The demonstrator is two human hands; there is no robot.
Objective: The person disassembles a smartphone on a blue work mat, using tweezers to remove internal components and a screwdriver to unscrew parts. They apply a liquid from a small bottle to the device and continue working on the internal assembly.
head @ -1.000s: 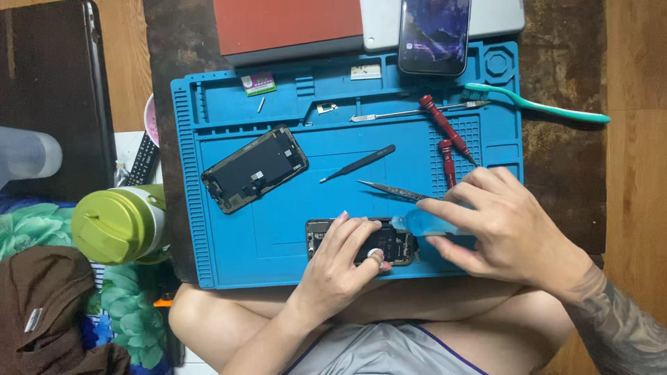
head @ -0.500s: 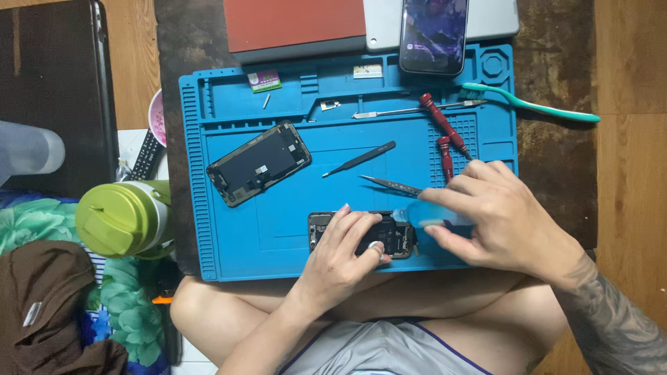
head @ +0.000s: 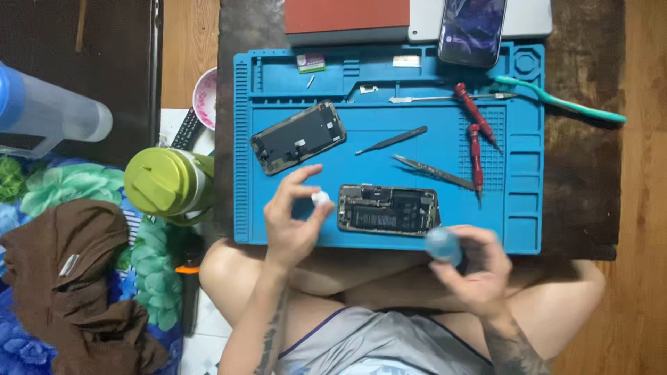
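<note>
- Two bare hands above the near edge of a blue work mat (head: 389,142), seen from the head camera.
- Left hand (head: 292,219): thumb and fingers pinched on a small white cap (head: 320,198), held just left of the opened phone body (head: 389,209).
- Right hand (head: 472,267): fingers wrapped round a small pale-blue bottle (head: 443,244), at the mat's front edge, just right of and below the phone body.
- Opened phone body lying flat on the mat, between the hands, insides up.
- Farther back on the mat: detached screen (head: 299,137), black tweezers (head: 392,139), metal tweezers (head: 434,171), two red screwdrivers (head: 474,121).
- Off the mat: green toothbrush (head: 563,102) to the right, green-lidded jug (head: 167,182) to the left.
</note>
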